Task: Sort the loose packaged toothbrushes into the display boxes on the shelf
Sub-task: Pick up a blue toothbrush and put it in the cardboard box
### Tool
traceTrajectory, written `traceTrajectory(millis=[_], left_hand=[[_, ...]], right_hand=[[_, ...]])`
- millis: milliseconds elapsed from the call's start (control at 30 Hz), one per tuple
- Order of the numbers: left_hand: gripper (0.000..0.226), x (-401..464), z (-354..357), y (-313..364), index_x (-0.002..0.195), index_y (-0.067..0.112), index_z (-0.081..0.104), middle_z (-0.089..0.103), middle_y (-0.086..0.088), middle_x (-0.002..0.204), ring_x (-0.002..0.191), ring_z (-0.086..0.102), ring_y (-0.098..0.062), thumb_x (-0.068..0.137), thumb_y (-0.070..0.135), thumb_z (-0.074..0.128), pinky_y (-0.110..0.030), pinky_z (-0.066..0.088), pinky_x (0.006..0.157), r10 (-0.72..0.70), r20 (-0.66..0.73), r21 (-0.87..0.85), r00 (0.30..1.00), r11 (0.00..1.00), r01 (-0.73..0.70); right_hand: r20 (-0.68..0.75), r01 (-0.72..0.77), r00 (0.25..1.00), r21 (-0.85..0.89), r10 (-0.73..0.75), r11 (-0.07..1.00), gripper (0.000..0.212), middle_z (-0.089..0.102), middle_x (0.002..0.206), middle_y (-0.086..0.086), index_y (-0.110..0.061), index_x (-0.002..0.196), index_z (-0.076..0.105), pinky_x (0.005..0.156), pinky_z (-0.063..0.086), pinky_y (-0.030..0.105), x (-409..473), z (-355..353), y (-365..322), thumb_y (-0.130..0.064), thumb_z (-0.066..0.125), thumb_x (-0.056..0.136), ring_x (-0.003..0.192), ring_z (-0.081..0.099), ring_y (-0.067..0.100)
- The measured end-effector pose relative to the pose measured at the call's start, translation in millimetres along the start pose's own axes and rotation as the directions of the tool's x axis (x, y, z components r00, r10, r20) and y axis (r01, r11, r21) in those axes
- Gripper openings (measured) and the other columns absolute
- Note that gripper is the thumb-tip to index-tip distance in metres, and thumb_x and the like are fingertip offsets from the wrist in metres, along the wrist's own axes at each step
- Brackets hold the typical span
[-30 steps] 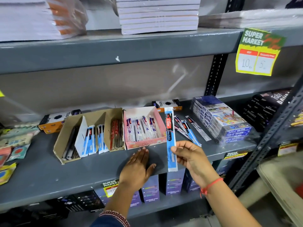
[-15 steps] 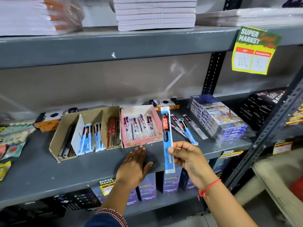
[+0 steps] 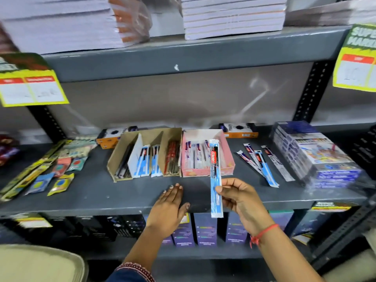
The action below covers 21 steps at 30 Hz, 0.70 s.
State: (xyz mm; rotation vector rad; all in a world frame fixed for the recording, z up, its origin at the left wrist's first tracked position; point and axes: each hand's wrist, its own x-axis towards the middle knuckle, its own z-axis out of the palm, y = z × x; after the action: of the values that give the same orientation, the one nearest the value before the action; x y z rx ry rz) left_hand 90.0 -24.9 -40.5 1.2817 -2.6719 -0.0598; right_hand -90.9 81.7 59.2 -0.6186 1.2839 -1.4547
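My right hand (image 3: 239, 197) pinches a blue packaged toothbrush (image 3: 215, 178) near its lower end and holds it upright in front of the pink display box (image 3: 227, 157), which holds several white-packed toothbrushes. My left hand (image 3: 169, 206) lies flat, palm down, on the front edge of the grey shelf (image 3: 97, 192), holding nothing. A brown cardboard display box (image 3: 122, 151) with dividers stands left of the pink one and holds black, blue and red packs. Several loose packaged toothbrushes (image 3: 262, 163) lie on the shelf to the right of the pink box.
A wrapped stack of colour-pencil boxes (image 3: 317, 157) stands at the right. Small sachets and yellow packs (image 3: 50, 171) lie at the left. Orange-and-black boxes (image 3: 240, 131) sit behind the display boxes. Price tags (image 3: 30, 88) hang from the upper shelf. Purple boxes (image 3: 203, 231) fill the shelf below.
The view has swung left, so the left-hand price tag and sachets now show. My right hand still holds the blue toothbrush upright, now shifted slightly toward the pink box. My left hand stays flat.
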Motion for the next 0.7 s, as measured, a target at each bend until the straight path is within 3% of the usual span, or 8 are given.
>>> traceTrajectory(millis=[233, 367, 433, 533, 700], left_hand=[[0.060, -26.3, -10.7, -54.1, 0.146, 0.013, 0.009, 0.010, -0.004, 0.155, 0.141, 0.005, -0.014, 0.098, 0.047, 0.022, -0.025, -0.002, 0.111, -0.140, 0.010, 0.004, 0.990, 0.990, 0.140], [0.058, -34.2, -15.5, -97.8, 0.145, 0.014, 0.013, 0.013, -0.003, 0.155, 0.141, 0.008, -0.014, 0.098, 0.046, 0.025, -0.025, 0.001, 0.112, -0.219, 0.000, -0.036, 0.976, 0.975, 0.219], [0.057, -37.2, -17.0, -118.2, 0.145, 0.015, 0.019, 0.019, -0.003, 0.154, 0.140, 0.013, -0.014, 0.098, 0.045, 0.027, -0.025, 0.004, 0.112, -0.246, -0.038, -0.046, 0.969, 0.969, 0.244], [0.055, -40.1, -18.6, -148.9, 0.144, 0.016, 0.022, 0.023, -0.002, 0.153, 0.140, 0.016, -0.014, 0.098, 0.044, 0.028, -0.024, 0.004, 0.112, -0.229, -0.067, -0.047, 0.971, 0.973, 0.226], [0.052, -33.4, -16.8, -164.6, 0.144, 0.014, 0.022, 0.024, -0.004, 0.152, 0.140, 0.017, -0.016, 0.098, 0.039, 0.029, -0.025, 0.000, 0.112, -0.118, -0.074, -0.047, 0.990, 0.992, 0.115]], right_hand=[[0.064, -0.047, 0.997, -0.049, 0.050, 0.998, 0.021, 0.066, 0.070, 0.004, -0.013, 0.076, 0.062, 0.047, 0.047, 0.014, 16.7, 45.8, 8.7, 0.007, 0.063, 0.080, 0.061, 0.055, 0.015], [0.058, -0.036, 0.997, -0.096, 0.042, 0.995, 0.024, 0.064, 0.076, 0.006, -0.016, 0.078, 0.060, 0.056, 0.047, 0.021, 28.6, 80.8, 14.9, 0.008, 0.061, 0.081, 0.067, 0.055, 0.019], [0.057, -0.025, 0.998, -0.116, 0.032, 0.993, 0.026, 0.063, 0.075, 0.007, -0.016, 0.079, 0.059, 0.053, 0.048, 0.019, 35.7, 99.2, 17.6, 0.010, 0.060, 0.082, 0.064, 0.055, 0.017], [0.060, 0.022, 0.998, -0.161, -0.013, 0.987, 0.031, 0.058, 0.069, 0.006, -0.015, 0.076, 0.056, 0.042, 0.045, 0.011, 53.6, 137.3, 23.3, 0.015, 0.056, 0.081, 0.059, 0.051, 0.014], [-0.008, 0.140, 0.988, -0.338, -0.152, 0.931, 0.040, 0.050, 0.060, 0.005, -0.015, 0.066, 0.049, 0.041, 0.041, 0.013, 94.3, 191.8, 27.2, 0.022, 0.044, 0.081, 0.039, 0.054, -0.001]])
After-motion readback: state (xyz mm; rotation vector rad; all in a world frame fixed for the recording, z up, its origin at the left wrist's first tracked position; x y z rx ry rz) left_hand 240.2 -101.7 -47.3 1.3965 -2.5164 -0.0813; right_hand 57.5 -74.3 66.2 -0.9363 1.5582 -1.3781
